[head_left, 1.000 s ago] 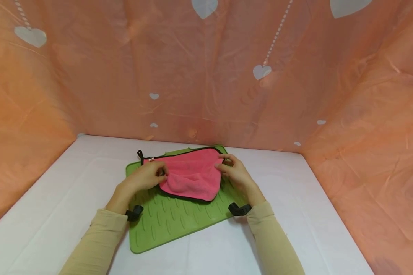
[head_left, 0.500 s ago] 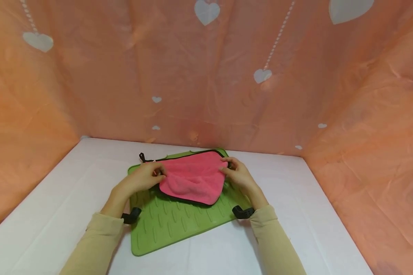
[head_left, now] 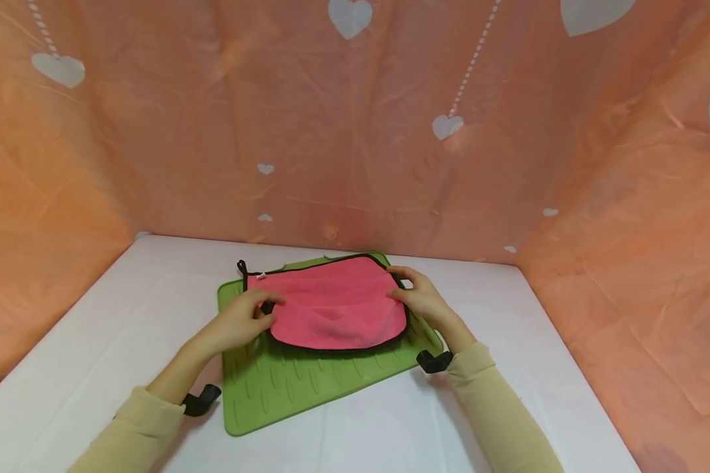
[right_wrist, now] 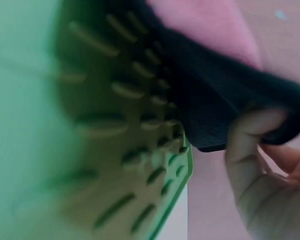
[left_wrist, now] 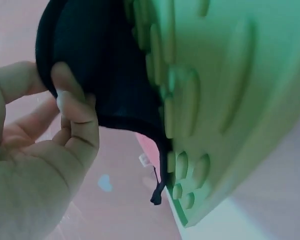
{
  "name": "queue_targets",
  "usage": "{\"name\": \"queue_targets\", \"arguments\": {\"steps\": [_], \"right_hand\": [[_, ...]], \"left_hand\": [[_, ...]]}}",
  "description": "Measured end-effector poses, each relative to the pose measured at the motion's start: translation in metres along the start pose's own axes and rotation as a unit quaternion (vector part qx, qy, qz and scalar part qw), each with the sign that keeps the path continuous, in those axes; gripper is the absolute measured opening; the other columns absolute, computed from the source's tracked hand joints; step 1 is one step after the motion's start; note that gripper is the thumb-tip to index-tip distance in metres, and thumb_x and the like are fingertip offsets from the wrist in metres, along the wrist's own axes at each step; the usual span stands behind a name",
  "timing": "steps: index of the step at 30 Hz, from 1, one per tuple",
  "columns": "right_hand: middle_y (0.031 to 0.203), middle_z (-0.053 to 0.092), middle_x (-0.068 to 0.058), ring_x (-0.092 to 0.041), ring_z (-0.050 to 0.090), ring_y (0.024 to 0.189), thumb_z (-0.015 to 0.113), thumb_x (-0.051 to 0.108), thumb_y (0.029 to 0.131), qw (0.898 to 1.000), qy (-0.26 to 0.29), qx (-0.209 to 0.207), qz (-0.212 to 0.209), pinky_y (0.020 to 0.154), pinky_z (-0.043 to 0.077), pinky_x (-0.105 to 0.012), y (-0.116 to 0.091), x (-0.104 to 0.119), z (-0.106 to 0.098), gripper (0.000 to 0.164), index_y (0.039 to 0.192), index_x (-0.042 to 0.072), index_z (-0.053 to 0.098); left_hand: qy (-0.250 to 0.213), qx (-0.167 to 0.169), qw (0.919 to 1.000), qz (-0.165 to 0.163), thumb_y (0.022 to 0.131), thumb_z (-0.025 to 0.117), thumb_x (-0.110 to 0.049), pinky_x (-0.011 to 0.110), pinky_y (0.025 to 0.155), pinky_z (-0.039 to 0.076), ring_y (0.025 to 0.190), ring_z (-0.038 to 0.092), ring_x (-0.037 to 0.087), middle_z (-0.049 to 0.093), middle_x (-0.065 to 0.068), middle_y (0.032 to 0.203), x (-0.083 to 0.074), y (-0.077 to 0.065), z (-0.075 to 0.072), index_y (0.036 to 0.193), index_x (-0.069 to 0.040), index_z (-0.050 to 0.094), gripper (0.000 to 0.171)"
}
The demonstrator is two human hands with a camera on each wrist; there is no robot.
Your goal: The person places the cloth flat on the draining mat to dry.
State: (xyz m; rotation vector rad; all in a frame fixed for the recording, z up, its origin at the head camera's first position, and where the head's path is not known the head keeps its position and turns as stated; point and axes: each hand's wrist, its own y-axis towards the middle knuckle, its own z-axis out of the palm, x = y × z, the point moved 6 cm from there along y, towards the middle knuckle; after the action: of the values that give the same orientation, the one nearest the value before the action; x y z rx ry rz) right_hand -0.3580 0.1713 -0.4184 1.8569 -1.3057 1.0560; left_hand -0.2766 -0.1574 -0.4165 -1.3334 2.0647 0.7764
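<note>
A pink cloth point(head_left: 331, 302) with black edging lies spread over a green ridged mat point(head_left: 296, 387), its near edge lifted. At its left side my left hand point(head_left: 242, 320) pinches the edge between thumb and fingers. My right hand point(head_left: 424, 301) pinches the opposite edge on the right. The wrist views show the cloth's dark underside: the left hand point(left_wrist: 50, 140) holds a bent-up border, and the right hand point(right_wrist: 265, 165) has its thumb against the dark edge. A small black loop point(head_left: 241, 266) and a white tag point(head_left: 261, 276) sit at the far left corner.
The mat rests at an angle on a white tabletop point(head_left: 355, 433), near its back edge. Orange sheeting point(head_left: 355, 131) with white hearts stands behind and on both sides. Each wrist wears a black device point(head_left: 201, 401).
Both hands have moved apart, the left toward the lower left and the right to the right. Between them the cloth has widened and its folds have flattened.
</note>
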Motion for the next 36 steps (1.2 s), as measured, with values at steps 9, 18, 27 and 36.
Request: {"name": "queue_targets", "arguments": {"steps": [9,18,27,36], "right_hand": [[0.133,0.062,-0.025,-0.026,0.068,0.096,0.071,0.006,0.095,0.993,-0.120,0.004,-0.009,0.082,0.054,-0.031,-0.003,-0.012,-0.007,0.041,0.135,-0.002,0.063],[0.117,0.060,-0.020,-0.017,0.058,0.079,0.076,0.006,0.090,0.967,-0.242,0.023,-0.081,0.072,0.048,-0.031,-0.024,-0.017,-0.007,0.033,0.122,0.001,0.070],[0.116,0.066,-0.005,-0.024,0.064,0.097,0.077,0.004,0.091,0.939,-0.269,0.099,-0.191,0.083,0.056,-0.036,-0.069,-0.004,-0.008,0.022,0.112,0.007,0.074],[0.119,0.066,0.000,-0.022,0.062,0.111,0.080,0.007,0.090,0.905,-0.326,0.151,-0.229,0.098,0.054,-0.041,-0.087,-0.014,0.004,0.019,0.107,0.015,0.077]], "left_hand": [[0.019,0.059,0.9977,-0.027,0.094,0.075,-0.010,0.027,0.062,0.047,0.071,0.051,0.012,0.060,0.022,0.122,-0.006,-0.027,0.012,0.130,0.007,0.063,0.042],[0.111,0.094,0.9889,-0.029,0.090,0.081,-0.015,0.039,0.079,0.054,0.092,0.058,0.020,0.058,0.012,0.114,-0.006,-0.048,0.031,0.126,-0.004,0.066,0.040],[0.182,0.080,0.9694,0.144,0.086,0.086,-0.019,0.024,0.066,0.049,0.079,0.051,0.004,0.051,-0.007,0.101,-0.016,-0.061,0.027,0.107,-0.020,0.071,0.026],[0.194,0.127,0.9444,0.233,0.089,0.084,-0.024,0.030,0.079,0.056,0.091,0.058,0.002,0.058,-0.015,0.100,-0.021,-0.066,0.039,0.099,-0.025,0.073,0.014]]}}
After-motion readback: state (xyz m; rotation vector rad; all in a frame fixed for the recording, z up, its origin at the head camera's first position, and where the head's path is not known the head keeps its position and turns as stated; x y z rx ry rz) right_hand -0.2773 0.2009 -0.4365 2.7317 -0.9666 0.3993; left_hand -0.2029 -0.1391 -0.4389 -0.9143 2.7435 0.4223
